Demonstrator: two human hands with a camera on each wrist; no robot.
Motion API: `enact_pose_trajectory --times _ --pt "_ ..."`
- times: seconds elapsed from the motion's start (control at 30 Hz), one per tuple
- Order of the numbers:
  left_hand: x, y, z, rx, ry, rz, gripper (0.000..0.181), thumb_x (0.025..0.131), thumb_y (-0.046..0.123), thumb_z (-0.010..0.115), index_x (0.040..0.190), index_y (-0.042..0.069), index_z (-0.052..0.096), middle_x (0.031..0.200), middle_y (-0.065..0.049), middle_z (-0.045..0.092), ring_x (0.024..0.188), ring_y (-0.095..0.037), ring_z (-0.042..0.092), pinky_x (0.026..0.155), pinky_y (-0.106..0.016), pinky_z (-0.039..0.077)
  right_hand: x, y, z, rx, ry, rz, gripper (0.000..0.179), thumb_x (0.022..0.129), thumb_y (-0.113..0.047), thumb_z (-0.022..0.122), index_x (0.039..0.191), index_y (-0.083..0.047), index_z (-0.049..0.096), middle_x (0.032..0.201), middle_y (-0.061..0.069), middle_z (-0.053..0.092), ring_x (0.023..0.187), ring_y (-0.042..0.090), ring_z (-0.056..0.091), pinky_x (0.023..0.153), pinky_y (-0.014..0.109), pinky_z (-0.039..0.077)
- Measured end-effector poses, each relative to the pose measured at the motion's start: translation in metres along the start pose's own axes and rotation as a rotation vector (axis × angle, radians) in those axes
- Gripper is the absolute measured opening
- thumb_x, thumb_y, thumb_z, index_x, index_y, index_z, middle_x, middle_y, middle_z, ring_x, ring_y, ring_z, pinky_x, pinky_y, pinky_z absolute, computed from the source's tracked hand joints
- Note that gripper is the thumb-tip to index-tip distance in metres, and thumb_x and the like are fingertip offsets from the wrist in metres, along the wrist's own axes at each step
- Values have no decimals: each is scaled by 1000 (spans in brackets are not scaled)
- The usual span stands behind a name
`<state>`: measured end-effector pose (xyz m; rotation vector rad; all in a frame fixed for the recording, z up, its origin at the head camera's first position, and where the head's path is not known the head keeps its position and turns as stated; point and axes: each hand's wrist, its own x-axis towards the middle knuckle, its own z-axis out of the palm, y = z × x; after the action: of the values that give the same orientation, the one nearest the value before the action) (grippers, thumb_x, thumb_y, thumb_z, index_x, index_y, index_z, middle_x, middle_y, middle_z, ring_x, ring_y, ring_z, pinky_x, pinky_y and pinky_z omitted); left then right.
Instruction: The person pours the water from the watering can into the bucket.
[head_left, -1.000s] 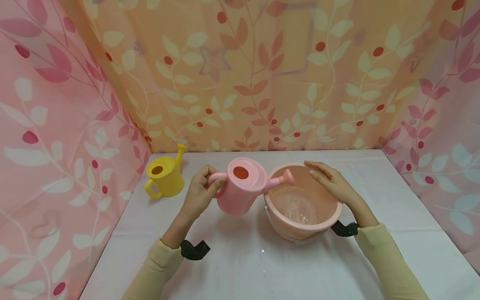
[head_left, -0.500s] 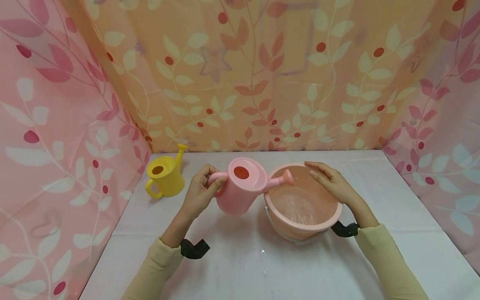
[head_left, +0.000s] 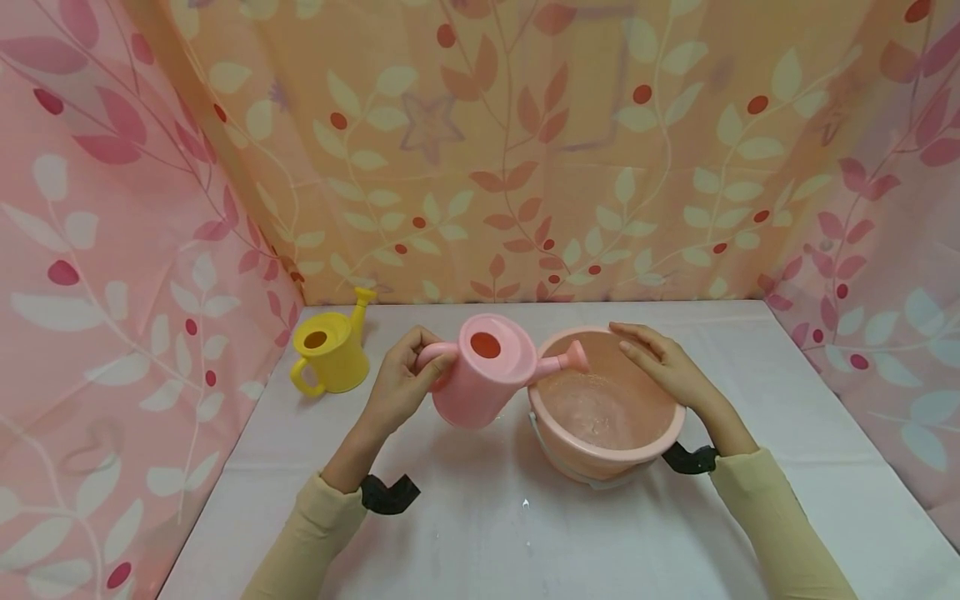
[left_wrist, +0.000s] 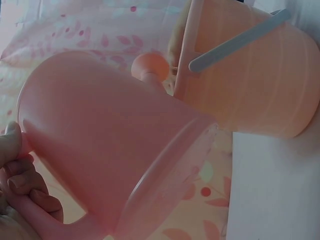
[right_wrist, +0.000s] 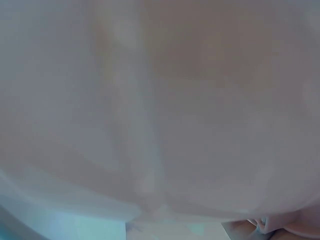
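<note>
My left hand grips the handle of a pink watering can, held above the table and tilted to the right. Its rose hangs over the inside of a peach bucket, which stands upright with rippling water in it. Fingers curl around the handle in the left wrist view. My right hand rests on the bucket's far right rim, its visible fingers fairly straight. The bucket's blurred wall fills most of the right wrist view.
A yellow watering can stands at the back left of the white table. Water drops lie in front of the bucket. The bucket's grey handle hangs down its side. Patterned cloth encloses the table's back and sides.
The pink watering can has shifted very slightly to the right and tipped a little more. Ripples in the bucket's water have changed. The right hand and bucket stay in place.
</note>
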<state>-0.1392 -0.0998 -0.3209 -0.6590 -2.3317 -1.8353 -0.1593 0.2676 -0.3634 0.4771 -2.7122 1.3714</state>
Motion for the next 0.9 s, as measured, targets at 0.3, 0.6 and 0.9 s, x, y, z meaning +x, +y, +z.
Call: enact_pose_trajectory --times 0.3,0.6,0.9 --pt "1 1 0 3 -3 2 14 87 4 62 94 -3 51 86 -14 56 77 -18 50 68 -21 48 0 -2 -1 9 -11 7 40 97 -15 48 134 1 44 138 19 44 131 34 36 103 52 31" --pt "2 3 0 22 -6 4 15 87 5 62 94 -3 51 83 -12 54 77 -19 49 68 -21 46 0 -2 -1 9 -9 15 40 98 -18 48 134 -1 45 138 17 45 131 32 36 103 52 31" --pt "3 5 0 29 -4 -1 16 87 6 63 93 -3 51 83 -12 54 77 -20 49 68 -21 46 0 -2 -1 3 -6 5 40 97 -17 48 134 0 45 137 18 45 130 34 37 102 52 32"
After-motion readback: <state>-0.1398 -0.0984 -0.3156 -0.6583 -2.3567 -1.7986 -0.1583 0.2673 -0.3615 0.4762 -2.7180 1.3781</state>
